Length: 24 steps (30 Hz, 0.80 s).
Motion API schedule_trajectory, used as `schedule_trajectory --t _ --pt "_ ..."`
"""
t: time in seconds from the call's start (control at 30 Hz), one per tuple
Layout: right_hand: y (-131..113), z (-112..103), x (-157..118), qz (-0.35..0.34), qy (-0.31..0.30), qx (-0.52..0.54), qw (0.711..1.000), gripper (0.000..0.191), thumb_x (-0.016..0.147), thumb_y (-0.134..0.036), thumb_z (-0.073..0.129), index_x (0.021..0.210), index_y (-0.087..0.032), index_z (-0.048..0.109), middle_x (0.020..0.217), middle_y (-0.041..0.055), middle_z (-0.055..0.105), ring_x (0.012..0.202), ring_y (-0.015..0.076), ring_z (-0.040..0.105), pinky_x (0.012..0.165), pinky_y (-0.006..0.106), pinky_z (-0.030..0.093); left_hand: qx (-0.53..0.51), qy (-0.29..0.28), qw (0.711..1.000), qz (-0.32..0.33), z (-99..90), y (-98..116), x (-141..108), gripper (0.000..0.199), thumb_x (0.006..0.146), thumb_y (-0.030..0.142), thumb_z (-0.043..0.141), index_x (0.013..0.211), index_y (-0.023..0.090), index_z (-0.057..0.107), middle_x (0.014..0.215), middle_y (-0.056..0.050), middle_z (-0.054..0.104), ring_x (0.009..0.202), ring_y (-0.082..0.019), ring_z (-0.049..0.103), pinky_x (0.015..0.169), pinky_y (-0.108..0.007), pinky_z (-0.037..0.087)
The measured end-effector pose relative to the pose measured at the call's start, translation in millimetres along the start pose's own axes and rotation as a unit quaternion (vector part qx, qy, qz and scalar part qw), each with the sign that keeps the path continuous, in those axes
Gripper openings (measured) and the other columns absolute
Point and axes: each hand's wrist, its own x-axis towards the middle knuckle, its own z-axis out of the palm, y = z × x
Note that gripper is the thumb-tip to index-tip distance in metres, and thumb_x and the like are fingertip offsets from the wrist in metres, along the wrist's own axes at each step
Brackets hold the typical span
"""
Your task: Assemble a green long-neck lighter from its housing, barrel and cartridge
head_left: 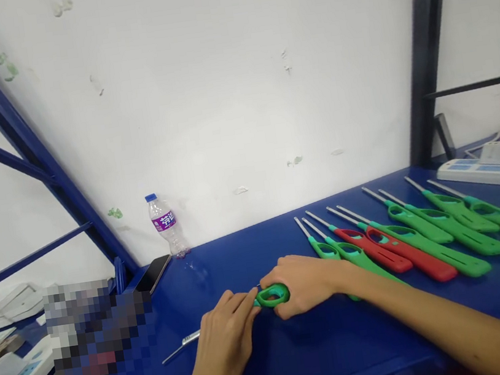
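Note:
A long-necked gas lighter (273, 296) with a green body and a loop-shaped trigger guard is held between my hands, low over the table. My right hand (307, 282) wraps around its handle, hiding most of it. At the front end of the green body, my left hand (227, 327) has its fingers closed together. A thin silver metal piece (190, 338) with a narrow tip sticks out to the left from under my left hand; whether it joins the lighter is hidden.
To the right, several green lighters (462, 238) and red lighters (415, 257) lie in a slanted row on the blue table (346, 341). A plastic bottle (164, 224) stands by the wall, near a phone (155, 274). A white power strip (494, 172) sits at far right.

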Motion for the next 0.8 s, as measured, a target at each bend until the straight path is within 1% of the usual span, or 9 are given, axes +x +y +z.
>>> schedule_trajectory --t 0.1,0.2,0.27,0.33,0.47,0.57,0.7,0.8 --pt "-3 7 0 0.008 0.006 -0.031 0.999 0.022 0.085 -0.046 0.065 0.086 -0.024 0.069 0.079 0.0029 0.077 0.075 0.0269 0.073 0.064 0.032 0.042 0.006 -0.010 1.000 0.004 -1.9 1 0 0.026 0.105 0.016 0.047 0.123 0.019 0.066 0.098 -0.003 0.077 0.081 -0.025 0.067 0.060 -0.036 0.055" --pt "-6 13 0 0.016 0.010 -0.068 0.998 0.029 0.090 -0.043 0.060 0.103 -0.020 0.072 0.085 0.0111 0.078 0.079 0.0330 0.076 0.066 0.035 0.046 0.004 -0.020 1.000 0.001 -4.0 1 -2 0.025 0.105 0.014 0.045 0.117 0.021 0.065 0.092 -0.003 0.074 0.078 -0.025 0.066 0.062 -0.037 0.053" --pt "-9 16 0 0.015 0.010 -0.087 0.996 0.033 0.093 -0.041 0.056 0.111 -0.018 0.071 0.088 0.0148 0.079 0.080 0.0357 0.077 0.066 0.037 0.048 0.005 -0.016 1.000 -0.001 -5.8 2 -3 0.026 0.104 0.012 0.043 0.115 0.022 0.065 0.088 -0.002 0.073 0.078 -0.025 0.066 0.063 -0.036 0.052" --pt "-10 18 0 0.011 0.012 -0.101 0.995 0.032 0.096 -0.039 0.053 0.112 -0.017 0.071 0.089 0.0159 0.079 0.079 0.0368 0.077 0.065 0.038 0.049 0.006 -0.004 1.000 -0.001 -7.8 3 -3 0.026 0.103 0.011 0.043 0.111 0.022 0.065 0.085 -0.002 0.073 0.075 -0.024 0.066 0.062 -0.035 0.050" --pt "-13 20 0 0.013 0.020 -0.119 0.993 0.028 0.096 -0.036 0.055 0.111 -0.018 0.070 0.090 0.0153 0.079 0.079 0.0364 0.078 0.065 0.037 0.050 0.007 0.009 1.000 0.001 -10.4 4 -2 0.027 0.100 0.010 0.044 0.108 0.021 0.067 0.080 -0.002 0.071 0.069 -0.022 0.067 0.056 -0.032 0.045" --pt "-15 23 0 0.014 0.026 -0.133 0.991 0.026 0.095 -0.031 0.055 0.113 -0.018 0.069 0.090 0.0145 0.080 0.078 0.0342 0.078 0.064 0.036 0.049 0.012 0.009 1.000 -0.001 -10.2 4 -2 0.030 0.099 0.009 0.042 0.109 0.020 0.069 0.080 -0.003 0.072 0.068 -0.022 0.069 0.056 -0.032 0.045" --pt "-16 26 1 0.006 0.027 -0.156 0.987 0.029 0.091 -0.021 0.057 0.118 -0.016 0.066 0.089 0.0152 0.080 0.075 0.0332 0.077 0.062 0.035 0.047 0.008 -0.014 1.000 -0.019 -9.0 2 -4 0.034 0.099 0.009 0.041 0.110 0.020 0.071 0.082 -0.003 0.073 0.067 -0.022 0.070 0.056 -0.032 0.046" --pt "-15 28 2 -0.004 0.026 -0.171 0.985 0.029 0.090 -0.019 0.058 0.118 -0.015 0.065 0.089 0.0146 0.079 0.074 0.0322 0.077 0.062 0.034 0.046 -0.013 -0.029 0.999 -0.039 -8.1 -1 -5 0.034 0.102 0.013 0.041 0.113 0.020 0.072 0.084 -0.004 0.074 0.070 -0.022 0.071 0.058 -0.033 0.049"
